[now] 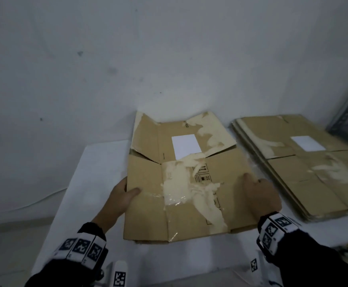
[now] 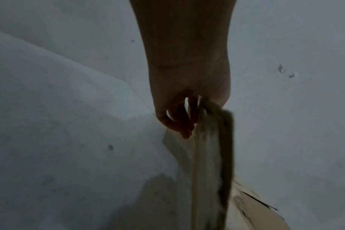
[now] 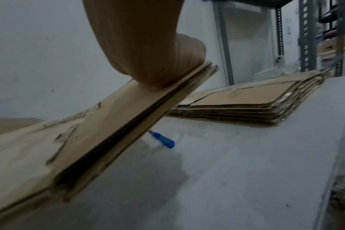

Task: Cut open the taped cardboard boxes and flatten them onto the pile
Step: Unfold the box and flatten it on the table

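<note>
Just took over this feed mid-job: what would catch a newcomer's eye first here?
The flattened box at centre, patched with torn tape, held off the table: left hand grips its left edge, right hand grips its right edge. To the right lies the pile of flattened boxes. The right wrist view shows a blue cutter on the table under the box's raised edge.

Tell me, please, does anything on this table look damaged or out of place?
The flattened box held by both hands has its brown surface torn off in pale patches, with loose tape. The top sheet of the pile is torn likewise. A blue cutter lies loose on the table under the held box.
</note>
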Available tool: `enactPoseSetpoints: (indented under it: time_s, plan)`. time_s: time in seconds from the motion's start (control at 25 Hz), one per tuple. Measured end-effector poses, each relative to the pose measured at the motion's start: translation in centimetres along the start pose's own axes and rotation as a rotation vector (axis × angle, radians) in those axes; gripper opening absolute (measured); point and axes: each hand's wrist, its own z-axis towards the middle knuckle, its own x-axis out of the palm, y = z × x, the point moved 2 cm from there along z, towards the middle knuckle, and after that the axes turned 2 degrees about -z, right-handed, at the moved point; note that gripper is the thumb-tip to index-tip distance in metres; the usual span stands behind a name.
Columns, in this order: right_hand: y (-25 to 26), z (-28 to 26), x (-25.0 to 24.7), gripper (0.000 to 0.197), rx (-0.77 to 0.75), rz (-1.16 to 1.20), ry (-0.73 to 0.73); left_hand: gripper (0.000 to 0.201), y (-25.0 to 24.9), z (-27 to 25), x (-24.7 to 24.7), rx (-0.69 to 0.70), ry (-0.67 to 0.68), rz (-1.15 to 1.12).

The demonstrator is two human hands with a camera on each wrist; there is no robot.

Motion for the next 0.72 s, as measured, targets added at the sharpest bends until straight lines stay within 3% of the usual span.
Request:
enactPoseSetpoints:
  time_s: [0.36, 0.72]
  plan:
    - [-6.7, 9.2, -7.2, 0.068, 0.063, 0.014, -0.133, 0.020, -5.0, 3.1, 12.4, 0.047, 0.157, -0.170]
    - [-17.5, 25.7, -18.5, 0.067, 0.067, -0.067, -0.179, 0.021, -7.7, 3.0, 36.0, 0.062, 0.162, -0.247]
